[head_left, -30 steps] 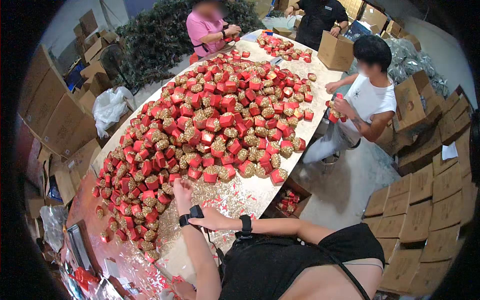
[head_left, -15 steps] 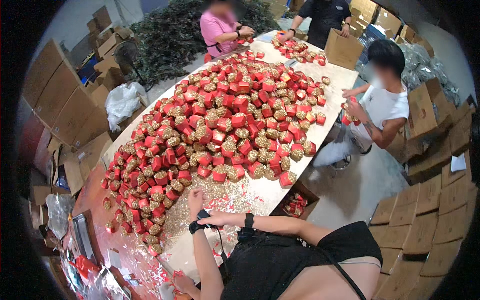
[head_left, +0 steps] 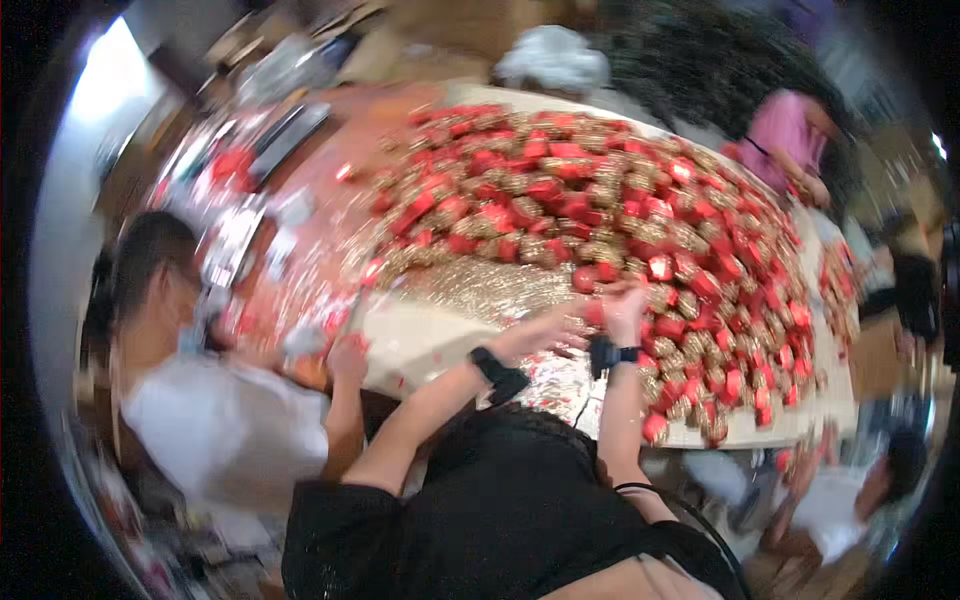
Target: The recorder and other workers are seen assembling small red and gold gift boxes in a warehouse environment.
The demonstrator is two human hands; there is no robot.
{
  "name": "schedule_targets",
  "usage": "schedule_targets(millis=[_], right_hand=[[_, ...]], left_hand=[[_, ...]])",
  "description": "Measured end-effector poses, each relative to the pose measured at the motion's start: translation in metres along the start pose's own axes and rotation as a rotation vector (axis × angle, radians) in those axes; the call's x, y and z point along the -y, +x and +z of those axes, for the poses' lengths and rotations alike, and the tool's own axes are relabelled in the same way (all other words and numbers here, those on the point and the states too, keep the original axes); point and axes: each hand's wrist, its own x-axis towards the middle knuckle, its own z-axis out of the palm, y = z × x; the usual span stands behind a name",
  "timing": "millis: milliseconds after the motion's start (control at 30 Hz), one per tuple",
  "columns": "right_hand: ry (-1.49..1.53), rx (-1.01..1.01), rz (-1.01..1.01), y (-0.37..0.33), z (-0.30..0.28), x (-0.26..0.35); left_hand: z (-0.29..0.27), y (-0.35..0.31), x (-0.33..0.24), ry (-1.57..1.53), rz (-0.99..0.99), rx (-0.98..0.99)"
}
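Observation:
A big heap of small red pots topped with gold beaded clusters covers much of the table. My left hand is over gold scraps at the heap's near edge, its blurred fingers stretched out to the right. Close beside it, my right hand is at the edge of the heap. A red piece shows between the two hands; blur hides whether either one touches it. The right fingers are too smeared to read. Both wrists wear dark straps with small black devices.
At my left, a person in white works at the table's near edge. Another person in white sits at the right, and one in pink is at the far right. A pale board lies left of my hands.
The view has swung left, bringing the neighbour at my left into sight. My right hand has left my left wrist device, and both hands are now at the heap's edge.

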Motion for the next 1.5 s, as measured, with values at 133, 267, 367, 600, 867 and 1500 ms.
schedule_targets(millis=[133, 267, 367, 600, 867, 1500], right_hand=[[-0.441, 0.239, -0.528, 0.002, 0.044, 0.025], [-1.031, 0.29, -0.995, -0.04, 0.078, -0.012], [-1.403, 0.36, -1.487, -0.057, 0.081, -0.017], [-0.948, 0.374, -0.144, -0.051, 0.03, 0.008], [-1.533, 0.313, 0.069, -0.059, -0.132, 0.092], [-1.232, -0.266, 0.367, -0.091, -0.206, 0.091]], left_hand=[[0.081, 0.046, -0.005, 0.314, -0.121, -0.32], [0.079, 0.021, -0.01, 0.41, 0.035, -0.489], [0.089, 0.014, -0.016, 0.303, -0.069, -0.49], [0.046, 0.001, 0.014, 0.347, -0.189, -0.415], [-0.116, -0.102, 0.071, 1.287, -0.419, -1.259], [-0.199, -0.159, 0.078, 1.009, -0.72, -2.044]])
